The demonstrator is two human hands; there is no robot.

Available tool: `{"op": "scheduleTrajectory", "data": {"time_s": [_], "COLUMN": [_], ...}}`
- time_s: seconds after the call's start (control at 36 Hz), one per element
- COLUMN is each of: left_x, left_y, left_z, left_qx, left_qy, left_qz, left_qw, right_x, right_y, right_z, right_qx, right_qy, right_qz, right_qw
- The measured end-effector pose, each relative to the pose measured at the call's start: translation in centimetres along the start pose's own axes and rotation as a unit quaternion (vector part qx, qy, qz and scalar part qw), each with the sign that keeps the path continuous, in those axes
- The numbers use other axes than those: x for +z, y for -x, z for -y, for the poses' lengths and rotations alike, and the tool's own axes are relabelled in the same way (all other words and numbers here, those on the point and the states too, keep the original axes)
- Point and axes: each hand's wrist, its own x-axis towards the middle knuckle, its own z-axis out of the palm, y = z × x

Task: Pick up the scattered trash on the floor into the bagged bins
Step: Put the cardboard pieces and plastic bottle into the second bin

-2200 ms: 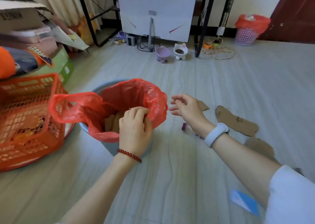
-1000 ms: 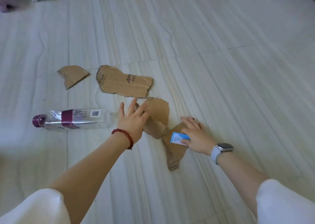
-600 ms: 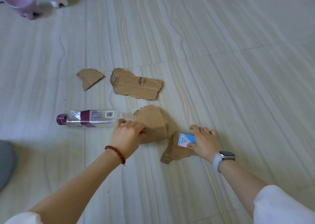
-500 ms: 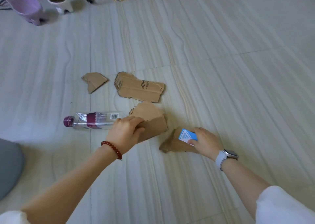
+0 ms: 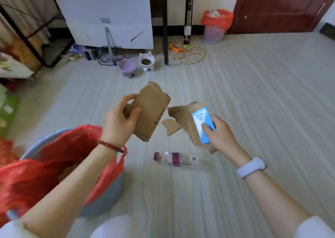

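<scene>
My left hand (image 5: pixel 118 121) grips a folded brown cardboard piece (image 5: pixel 152 110), held in the air just right of the grey bin lined with a red bag (image 5: pixel 54 158). My right hand (image 5: pixel 218 132) holds a torn cardboard scrap (image 5: pixel 183 118) together with a small blue and white box (image 5: pixel 202 121) pressed against it. A small cardboard scrap (image 5: pixel 171 127) lies on the floor between my hands. An empty clear plastic bottle with a purple cap and label (image 5: pixel 176 160) lies on the floor below my hands.
A second bin, a pink basket with a red bag (image 5: pixel 214 26), stands by the dark red door at the back right. Two pet bowls (image 5: pixel 137 65), a black pole and tangled cords (image 5: pixel 188 53) sit near the back wall. Clutter fills the left edge.
Both hands lifted their cardboard pieces off the floor and my view swung up and left, so the red-bagged bin and the back wall came back into sight.
</scene>
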Motion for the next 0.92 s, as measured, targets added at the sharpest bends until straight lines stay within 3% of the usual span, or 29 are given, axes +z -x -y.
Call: {"op": "scheduleTrajectory", "data": {"time_s": [0.17, 0.31, 0.5, 0.64, 0.92], "left_x": [-13.4, -18.9, -16.9, -14.5, -11.1], "left_y": [1.1, 3.8, 6.9, 7.5, 4.8], "left_z": [6.0, 11.2, 17.5, 19.4, 16.0], "left_qx": [-0.077, -0.176, -0.214, -0.22, -0.155], "left_qy": [-0.036, -0.091, -0.12, -0.218, -0.117], "left_qz": [-0.102, -0.044, 0.062, 0.207, 0.135], "left_qw": [0.991, 0.979, 0.967, 0.928, 0.972], "right_x": [7.6, 15.0, 22.7, 24.6, 17.1], "right_y": [1.4, 2.7, 4.3, 4.3, 0.7], "right_z": [11.7, 17.1, 18.6, 19.0, 16.5], "right_qx": [-0.054, -0.1, -0.12, -0.085, 0.016], "right_qy": [-0.086, 0.047, 0.259, 0.202, 0.056], "right_qz": [0.097, 0.181, 0.278, 0.326, 0.266], "right_qw": [0.99, 0.977, 0.918, 0.919, 0.962]}}
